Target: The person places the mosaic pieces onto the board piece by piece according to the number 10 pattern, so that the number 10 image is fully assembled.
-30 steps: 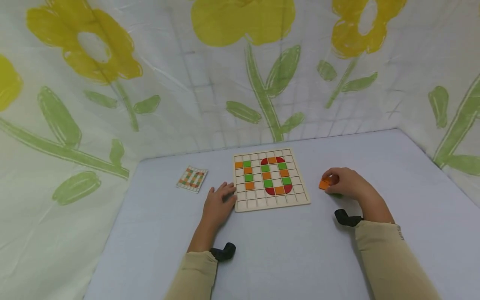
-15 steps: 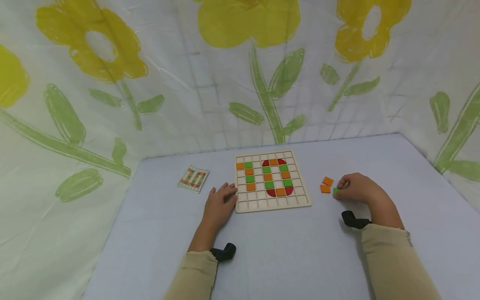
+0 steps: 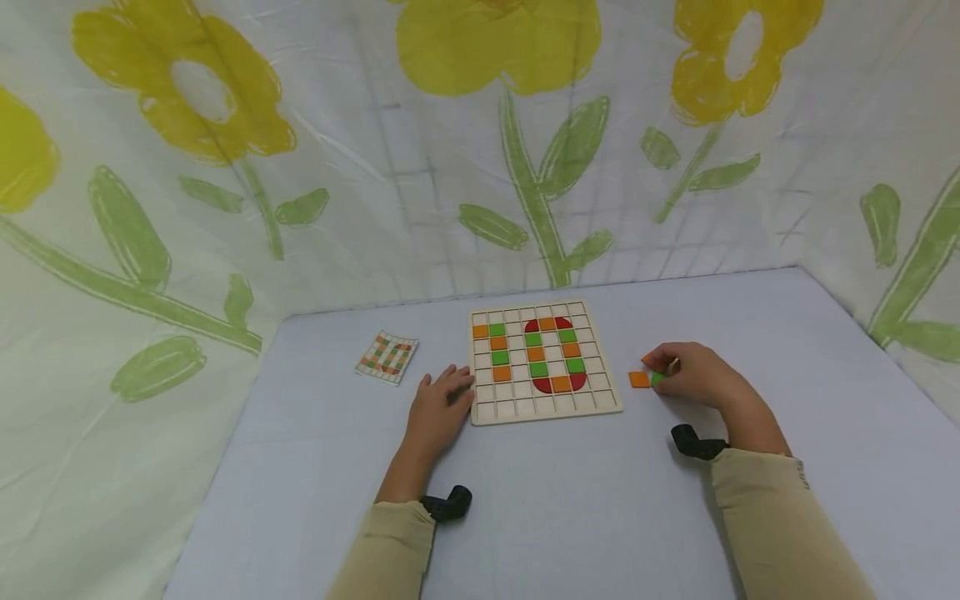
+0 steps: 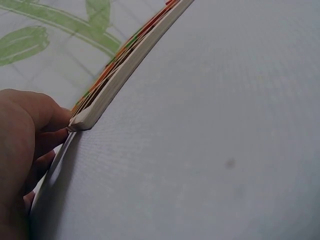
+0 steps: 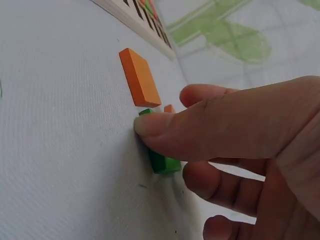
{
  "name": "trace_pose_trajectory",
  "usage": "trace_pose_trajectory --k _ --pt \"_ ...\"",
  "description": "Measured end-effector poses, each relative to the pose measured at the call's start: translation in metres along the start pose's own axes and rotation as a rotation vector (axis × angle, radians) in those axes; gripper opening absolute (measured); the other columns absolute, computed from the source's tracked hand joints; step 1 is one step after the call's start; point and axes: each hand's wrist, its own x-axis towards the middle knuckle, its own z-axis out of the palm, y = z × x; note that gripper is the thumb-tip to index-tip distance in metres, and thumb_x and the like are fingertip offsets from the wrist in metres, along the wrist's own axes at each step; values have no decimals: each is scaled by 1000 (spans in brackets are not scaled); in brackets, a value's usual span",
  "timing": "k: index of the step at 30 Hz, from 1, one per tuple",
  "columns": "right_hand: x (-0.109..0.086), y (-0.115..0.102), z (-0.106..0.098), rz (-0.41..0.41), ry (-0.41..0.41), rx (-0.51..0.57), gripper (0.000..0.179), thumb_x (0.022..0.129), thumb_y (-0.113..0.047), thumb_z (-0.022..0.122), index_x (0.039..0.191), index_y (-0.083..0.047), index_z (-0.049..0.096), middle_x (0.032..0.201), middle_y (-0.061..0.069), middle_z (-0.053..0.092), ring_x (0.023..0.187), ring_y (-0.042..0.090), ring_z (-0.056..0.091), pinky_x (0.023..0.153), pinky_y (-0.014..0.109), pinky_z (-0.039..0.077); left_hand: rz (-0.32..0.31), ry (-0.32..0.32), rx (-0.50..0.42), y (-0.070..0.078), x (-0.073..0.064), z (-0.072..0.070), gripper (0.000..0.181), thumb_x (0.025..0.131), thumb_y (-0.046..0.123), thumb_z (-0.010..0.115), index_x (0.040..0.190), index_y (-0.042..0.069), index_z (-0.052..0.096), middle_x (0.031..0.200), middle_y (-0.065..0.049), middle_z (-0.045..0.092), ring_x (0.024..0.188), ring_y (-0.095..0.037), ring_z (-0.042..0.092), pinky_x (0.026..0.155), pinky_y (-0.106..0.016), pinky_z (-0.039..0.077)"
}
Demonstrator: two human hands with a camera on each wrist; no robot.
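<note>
A wooden grid board (image 3: 588,402) with orange, green and red tiles forming a "10" lies on the table. My left hand (image 3: 437,410) rests beside its left edge; in the left wrist view its fingertips touch the corner of the board (image 4: 107,100). To the right of the board, my right hand (image 3: 697,373) pinches a green tile (image 5: 165,165), the thumb over its side. An orange tile (image 3: 639,380) lies flat just left of the green one. A second orange tile (image 3: 647,359) shows near the index fingertip, mostly hidden by the hand.
A small pattern card (image 3: 387,358) showing a similar coloured grid lies left of the board. The white-covered table (image 3: 562,500) meets a flower-printed curtain (image 3: 420,250) at its back edge. Black bands (image 3: 447,504) sit on both wrists.
My right hand first let go of the orange tiles and drew back to the green tile. It has since moved left, and the loose tiles have shifted left with it. The left hand stays put.
</note>
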Motion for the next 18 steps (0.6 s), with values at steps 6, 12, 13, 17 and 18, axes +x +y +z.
trace_pose_trajectory --k 6,12,13,17,18 --pt "1 4 -8 59 13 -80 41 83 -29 76 117 -7 67 103 12 61 92 28 54 72 35 45 -2 9 -3 -1 1 -2 29 95 23 65 122 14 70 139 3 60 141 -19 43 124 -48 13" --pt "5 12 -11 78 8 -101 48 85 -39 74 114 -2 67 89 7 57 81 22 50 63 29 40 -5 7 -15 0 1 -3 29 95 23 64 122 14 70 138 3 60 141 -18 43 124 -49 13" --pt "4 12 -10 77 12 -103 48 85 -39 74 113 -2 67 86 6 57 80 21 50 62 29 40 -7 2 -17 0 1 -2 28 95 23 64 122 14 70 138 3 61 141 -18 43 124 -49 13" --pt "-1 4 -6 46 61 -79 45 85 -40 73 111 -4 68 82 4 54 76 18 47 60 28 37 -3 -10 -12 0 -1 0 28 95 23 64 121 14 70 137 2 61 140 -19 44 124 -51 14" --pt "-1 -2 -5 27 76 -65 44 85 -40 73 111 -5 69 83 3 55 76 18 47 60 28 38 -3 -9 -6 -1 -1 0 28 95 23 64 121 15 70 137 2 61 140 -19 44 124 -51 14"
